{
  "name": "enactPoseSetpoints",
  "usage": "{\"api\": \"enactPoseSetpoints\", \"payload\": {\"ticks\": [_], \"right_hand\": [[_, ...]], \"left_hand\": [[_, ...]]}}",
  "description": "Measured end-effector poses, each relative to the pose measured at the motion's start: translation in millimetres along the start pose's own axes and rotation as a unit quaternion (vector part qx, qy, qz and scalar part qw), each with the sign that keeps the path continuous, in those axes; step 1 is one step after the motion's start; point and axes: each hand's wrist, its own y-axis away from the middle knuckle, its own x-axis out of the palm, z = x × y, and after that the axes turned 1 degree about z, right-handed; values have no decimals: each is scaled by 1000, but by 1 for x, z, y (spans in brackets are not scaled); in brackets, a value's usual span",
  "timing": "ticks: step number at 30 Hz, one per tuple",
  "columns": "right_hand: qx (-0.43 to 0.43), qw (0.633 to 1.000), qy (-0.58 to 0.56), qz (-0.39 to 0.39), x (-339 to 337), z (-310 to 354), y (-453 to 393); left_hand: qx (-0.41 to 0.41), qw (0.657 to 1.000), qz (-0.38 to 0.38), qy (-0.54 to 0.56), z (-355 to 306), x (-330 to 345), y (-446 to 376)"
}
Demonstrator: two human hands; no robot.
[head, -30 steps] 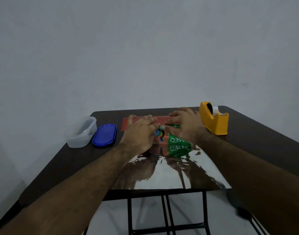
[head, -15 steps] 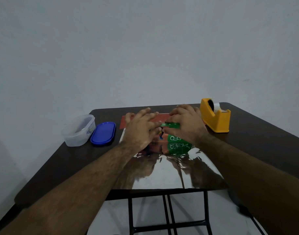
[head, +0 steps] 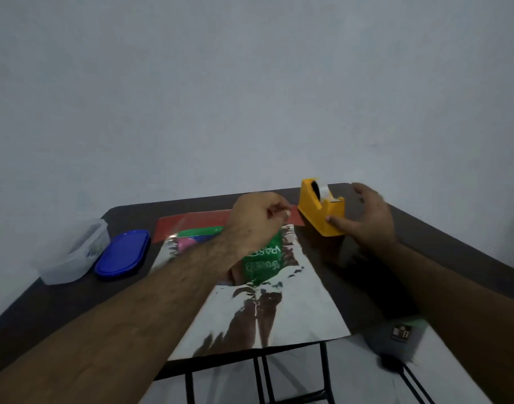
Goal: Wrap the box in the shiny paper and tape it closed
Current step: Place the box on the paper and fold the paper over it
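Here, table [head: 424, 246] carries shiny paper [head: 279, 310] spread flat, near edge overhanging. Box [head: 263, 255], green and orange, lies on paper's far part, not yet covered. Tape dispenser [head: 322, 211] stands just right of box. Step in hand, by my reading: fetching tape. Right hand [head: 369, 220] grasps dispenser, thumb on near face. Left hand [head: 257, 217] hovers over box, fingers curled; whether pinching tape, cannot tell. Next: steady dispenser, pull strip, tear cleanly.
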Motion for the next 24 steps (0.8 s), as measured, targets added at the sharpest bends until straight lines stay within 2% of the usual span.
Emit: {"api": "enactPoseSetpoints", "payload": {"ticks": [2, 3, 5, 11, 14, 18, 24], "right_hand": [[53, 990, -55, 118, 3, -13, -5], [69, 983, -79, 153, 6, -18, -8], [89, 974, -111, 175, 11, -25, -17], [77, 978, -134, 138, 17, -31, -25], [82, 979, -134, 127, 19, -25, -19], [98, 984, -113, 95, 19, -18, -13], [98, 992, -47, 66, 15, -9, -8]], "left_hand": [[-21, 1000, 8, -5, -17, 21, -22], [-36, 999, 11, -7, -25, 30, -33], [-72, 997, 19, -2, -37, 48, -54], [-170, 983, 40, -49, -46, 83, -99], [-264, 963, 53, 30, -43, 97, -110], [-362, 915, 96, 152, -52, 101, -117], [-450, 862, 142, 186, -61, 98, -125]]}}
